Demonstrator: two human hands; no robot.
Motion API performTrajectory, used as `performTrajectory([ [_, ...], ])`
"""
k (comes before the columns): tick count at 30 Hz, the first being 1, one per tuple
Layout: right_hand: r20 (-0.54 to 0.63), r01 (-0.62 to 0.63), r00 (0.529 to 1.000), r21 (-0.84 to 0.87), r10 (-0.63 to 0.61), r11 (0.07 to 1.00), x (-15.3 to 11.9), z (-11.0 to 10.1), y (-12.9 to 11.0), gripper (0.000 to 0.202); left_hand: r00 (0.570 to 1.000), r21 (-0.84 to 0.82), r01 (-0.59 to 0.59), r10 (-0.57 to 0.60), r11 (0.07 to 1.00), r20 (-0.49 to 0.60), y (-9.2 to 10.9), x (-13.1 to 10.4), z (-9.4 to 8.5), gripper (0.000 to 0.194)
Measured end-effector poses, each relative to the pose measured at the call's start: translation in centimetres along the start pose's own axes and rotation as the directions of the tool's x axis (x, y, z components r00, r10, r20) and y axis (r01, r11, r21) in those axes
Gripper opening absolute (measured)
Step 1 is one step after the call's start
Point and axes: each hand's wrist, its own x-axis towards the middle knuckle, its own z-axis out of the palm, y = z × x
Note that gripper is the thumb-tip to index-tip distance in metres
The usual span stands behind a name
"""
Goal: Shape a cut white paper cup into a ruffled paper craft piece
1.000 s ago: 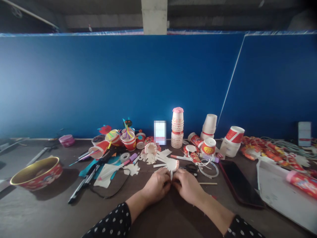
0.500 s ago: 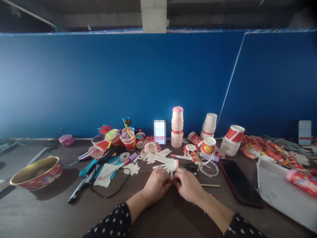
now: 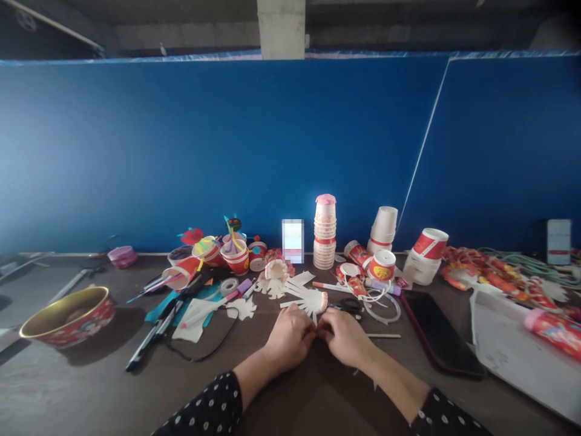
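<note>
In the lower centre of the frame, the left hand (image 3: 291, 336) is curled, fingertips seemingly pinching one strip (image 3: 315, 316) of the cut paper cup (image 3: 314, 301), which lies just above, strips already cut and spread. The right hand (image 3: 347, 339), also curled, seems to pinch there too. Remaining work, I cannot tell.

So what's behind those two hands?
Just beyond the left hand and right hand is a fan of cut white paper. The hands cover its nearest part, so I can't see that bit.
</note>
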Motion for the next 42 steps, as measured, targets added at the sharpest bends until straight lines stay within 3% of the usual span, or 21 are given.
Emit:
performTrajectory([
  [8, -0.037, 0.111, 0.993, -0.063, -0.114, 0.992, -0.8, -1.3, 0.1, 0.018, 1.000, -0.034, 0.017, -0.017, 0.999, -0.010, -0.2, 0.2, 0.2, 0.009],
  [14, 0.068, 0.230, 0.973, -0.242, -0.220, 0.943, -1.4, -1.4, -0.5, 0.022, 1.000, -0.056, -0.006, 0.005, 0.998, -0.020, -0.5, 0.2, 0.5, 0.009],
  [18, 0.089, 0.209, 0.978, -0.299, -0.191, 0.931, -1.2, -1.0, -0.6, 0.024, 1.000, -0.058, -0.002, 0.001, 0.998, -0.020, -0.5, 0.1, 0.5, 0.010],
  [25, 0.062, 0.176, 0.984, -0.257, -0.166, 0.950, -1.0, -1.0, -0.9, 0.023, 0.999, -0.109, -0.027, 0.022, 0.994, -0.049, -0.8, -0.1, 0.3, 0.009],
  [33, 0.057, 0.149, 0.989, -0.252, -0.139, 0.956, -0.9, -0.9, -0.9, 0.023, 0.976, -0.015, -0.212, 0.211, 0.977, -0.062, -1.2, -0.1, 0.3, 0.012],
  [42, 0.093, 0.126, 0.990, -0.210, -0.108, 0.970, -1.3, -2.0, -1.0, 0.025, 0.976, -0.002, -0.204, 0.203, 0.979, -0.080, -1.2, 0.1, 0.6, 0.009],
])
